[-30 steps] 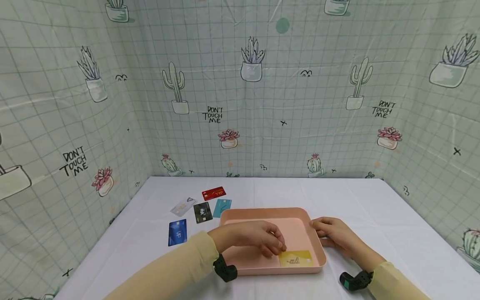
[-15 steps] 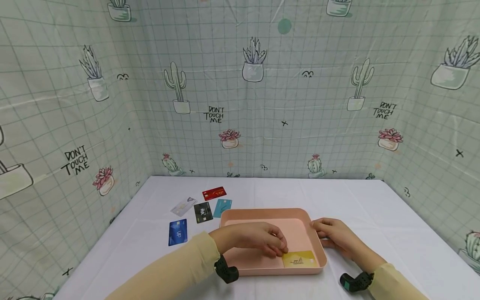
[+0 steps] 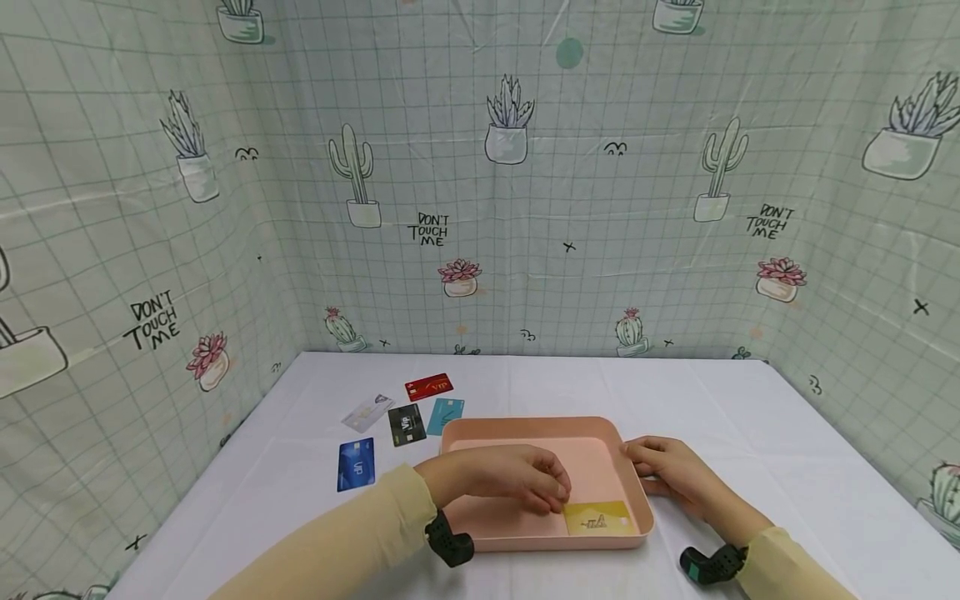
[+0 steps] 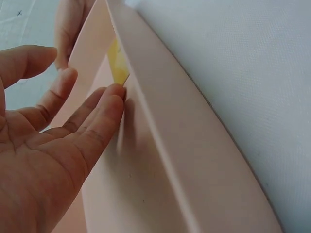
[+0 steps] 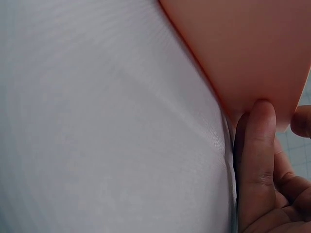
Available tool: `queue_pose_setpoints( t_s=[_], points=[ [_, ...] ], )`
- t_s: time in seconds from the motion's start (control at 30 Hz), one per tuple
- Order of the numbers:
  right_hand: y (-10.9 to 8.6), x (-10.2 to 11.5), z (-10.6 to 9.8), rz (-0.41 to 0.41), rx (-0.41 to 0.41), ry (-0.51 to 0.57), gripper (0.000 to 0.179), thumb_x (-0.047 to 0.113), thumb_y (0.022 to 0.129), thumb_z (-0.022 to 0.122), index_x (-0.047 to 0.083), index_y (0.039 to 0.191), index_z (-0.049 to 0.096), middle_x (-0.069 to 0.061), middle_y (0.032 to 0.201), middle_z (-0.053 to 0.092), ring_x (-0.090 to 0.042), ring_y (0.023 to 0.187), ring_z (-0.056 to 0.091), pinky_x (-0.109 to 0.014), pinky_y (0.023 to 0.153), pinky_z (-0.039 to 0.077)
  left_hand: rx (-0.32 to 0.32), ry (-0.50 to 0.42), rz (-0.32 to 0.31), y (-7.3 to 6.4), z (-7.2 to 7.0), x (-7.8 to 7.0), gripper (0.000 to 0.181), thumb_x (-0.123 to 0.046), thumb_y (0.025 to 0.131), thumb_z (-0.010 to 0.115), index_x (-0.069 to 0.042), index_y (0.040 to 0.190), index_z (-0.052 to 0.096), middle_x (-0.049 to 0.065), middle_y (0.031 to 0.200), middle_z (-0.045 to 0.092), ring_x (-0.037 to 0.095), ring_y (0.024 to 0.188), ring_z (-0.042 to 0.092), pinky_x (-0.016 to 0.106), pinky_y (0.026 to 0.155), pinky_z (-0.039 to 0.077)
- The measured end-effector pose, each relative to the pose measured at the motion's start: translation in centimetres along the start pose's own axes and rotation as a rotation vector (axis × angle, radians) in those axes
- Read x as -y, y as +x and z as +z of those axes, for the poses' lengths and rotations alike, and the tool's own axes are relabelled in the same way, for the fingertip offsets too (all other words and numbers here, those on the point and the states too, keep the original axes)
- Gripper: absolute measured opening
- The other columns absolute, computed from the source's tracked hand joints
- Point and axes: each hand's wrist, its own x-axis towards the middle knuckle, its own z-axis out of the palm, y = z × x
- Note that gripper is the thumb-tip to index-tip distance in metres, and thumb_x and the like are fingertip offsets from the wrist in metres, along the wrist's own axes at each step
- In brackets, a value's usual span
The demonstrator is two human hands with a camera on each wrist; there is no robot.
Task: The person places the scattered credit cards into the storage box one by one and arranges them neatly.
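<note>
A yellow card [image 3: 598, 518] lies flat in the near right corner of a pink tray [image 3: 525, 425]. My left hand [image 3: 517, 479] is over the tray floor, its fingertips beside the card's left edge. In the left wrist view, the thumb and index finger stand apart from the other fingers, whose tips are low near the yellow card [image 4: 116, 63]; whether they touch it I cannot tell. My right hand [image 3: 678, 471] holds the tray's right side. Seen from the right wrist, fingers [image 5: 262, 145] press the tray's outer wall while another fingertip [image 5: 302, 121] meets the rim.
Left of the tray lie a blue card [image 3: 356, 465], a black card [image 3: 407, 425], a teal card [image 3: 446, 415], a silver card [image 3: 367, 413] and a red card [image 3: 428, 387]. A white cloth [image 3: 675, 392] covers the table. Cactus-printed sheets [image 3: 495, 250] enclose it.
The yellow card has slid slightly right into the tray corner. My left hand went a little right with it, then drew slightly back left. My right hand has stayed at the tray.
</note>
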Motion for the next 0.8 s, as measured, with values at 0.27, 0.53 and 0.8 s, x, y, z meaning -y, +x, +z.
queue_pose_setpoints(
  t_s=[0.27, 0.53, 0.8],
  points=[
    [-0.1, 0.1, 0.1, 0.006, -0.007, -0.003, 0.054, 0.03, 0.105, 0.06, -0.013, 0.136, 0.052, -0.005, 0.101, 0.072, -0.011, 0.089, 0.069, -0.028, 0.074, 0.061, -0.047, -0.002, -0.005, -0.8, -0.4, 0.1, 0.015, -0.012, 0.103, 0.061, -0.001, 0.114, 0.061, 0.012, 0.109, 0.072, 0.016, 0.094, 0.066, 0.038, 0.097, 0.058],
    [-0.2, 0.2, 0.2, 0.013, -0.007, -0.001, 0.055, 0.029, 0.105, 0.06, -0.014, 0.136, 0.051, -0.005, 0.1, 0.072, -0.011, 0.089, 0.069, -0.027, 0.074, 0.061, -0.061, -0.001, -0.003, -1.3, -1.1, 0.4, 0.017, -0.014, 0.103, 0.061, -0.003, 0.116, 0.061, 0.015, 0.112, 0.073, 0.018, 0.097, 0.069, 0.037, 0.097, 0.058],
    [0.0, 0.3, 0.0, 0.01, 0.001, -0.003, 0.055, 0.031, 0.105, 0.06, -0.014, 0.137, 0.051, -0.005, 0.1, 0.072, -0.011, 0.088, 0.069, -0.028, 0.074, 0.062, -0.121, 0.009, 0.038, -2.2, -1.8, 0.1, 0.019, -0.013, 0.104, 0.059, 0.001, 0.117, 0.058, 0.021, 0.12, 0.071, 0.03, 0.111, 0.071, 0.043, 0.1, 0.057]
  ],
)
